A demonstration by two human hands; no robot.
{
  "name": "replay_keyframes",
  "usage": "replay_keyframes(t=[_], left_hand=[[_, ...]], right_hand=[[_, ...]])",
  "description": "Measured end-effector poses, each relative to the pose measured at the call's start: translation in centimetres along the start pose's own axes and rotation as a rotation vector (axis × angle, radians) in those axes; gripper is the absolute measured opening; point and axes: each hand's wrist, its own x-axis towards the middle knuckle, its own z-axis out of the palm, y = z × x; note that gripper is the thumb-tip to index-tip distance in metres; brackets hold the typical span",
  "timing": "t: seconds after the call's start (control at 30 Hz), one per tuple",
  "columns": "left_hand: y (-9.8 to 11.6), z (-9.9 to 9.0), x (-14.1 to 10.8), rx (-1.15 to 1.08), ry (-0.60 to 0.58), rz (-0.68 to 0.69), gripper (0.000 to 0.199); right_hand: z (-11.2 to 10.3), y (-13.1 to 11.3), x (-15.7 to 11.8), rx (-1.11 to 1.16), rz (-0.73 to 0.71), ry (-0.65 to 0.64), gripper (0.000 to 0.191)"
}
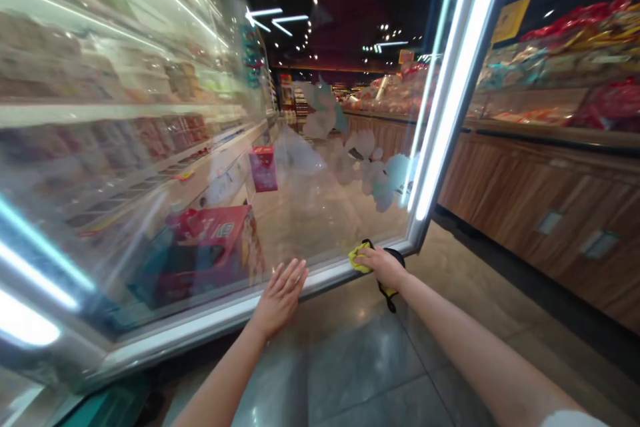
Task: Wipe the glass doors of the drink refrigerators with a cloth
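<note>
Nearby, glass (320, 223) fronts a red box (233, 230); left fingers (289, 275) outstretched, right fingers (369, 257) gripping cloth (357, 262).

left hand (280, 297) flat on frame (330, 275) of glass panel (320, 220), right hand (386, 267) holding yellow cloth (358, 257)

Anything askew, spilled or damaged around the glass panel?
Nothing clearly stands out: no visible spill, no visible crack in the glass panel. The yellow-and-black cloth dangles loosely past the white frame, but the right hand holds it. Goods on the left shelves are too blurred to judge.
</note>
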Motion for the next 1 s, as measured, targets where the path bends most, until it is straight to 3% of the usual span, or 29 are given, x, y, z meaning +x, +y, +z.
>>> replay_keyframes(t=[0.17,0.27,0.33,0.37,0.43,0.5,0.57,0.63,0.73,0.83,0.9,1.0], left_hand=[[1.6,1.1,4.6,-0.023,0.071,-0.027,0.058],[2.3,1.0,6.6,-0.035,0.114,-0.06,0.056],[2.6,0.7,7.4,-0.024,0.119,-0.075,0.056],[2.6,0.4,7.7,-0.019,0.114,-0.078,0.056],[2.6,0.0,7.8,-0.01,0.099,-0.076,0.056],[2.5,-0.4,7.8,-0.005,0.09,-0.077,0.055],[2.2,-0.7,7.6,0.004,0.089,-0.089,0.053],[1.9,-0.8,7.5,0.011,0.09,-0.096,0.053],[1.5,-1.1,7.5,0.013,0.094,-0.092,0.055],[1.1,-1.5,7.8,0.011,0.107,-0.096,0.058],[1.0,-1.8,8.0,0.01,0.116,-0.106,0.06],[0.9,-2.1,8.5,0.008,0.123,-0.115,0.059]], right_hand=[[-5.2,3.0,3.2,0.031,0.139,0.336,0.06],[-8.0,4.7,6.2,0.064,0.36,0.792,0.056],[-8.0,4.9,7.8,0.102,0.582,1.128,0.057],[-7.3,4.6,8.2,0.122,0.675,1.217,0.063],[-5.1,3.3,8.5,0.132,0.724,1.157,0.08],[-2.8,1.9,7.9,0.092,0.607,0.942,0.09],[-1.6,1.3,7.1,0.013,0.455,0.748,0.09],[-1.8,1.8,6.6,-0.067,0.391,0.645,0.079],[-2.8,2.9,6.6,-0.099,0.528,0.691,0.061],[-2.0,2.0,7.3,-0.061,0.684,0.808,0.065],[-0.6,0.2,7.5,-0.067,0.57,0.734,0.07],[0.6,-1.3,7.3,-0.145,0.178,0.473,0.065]])
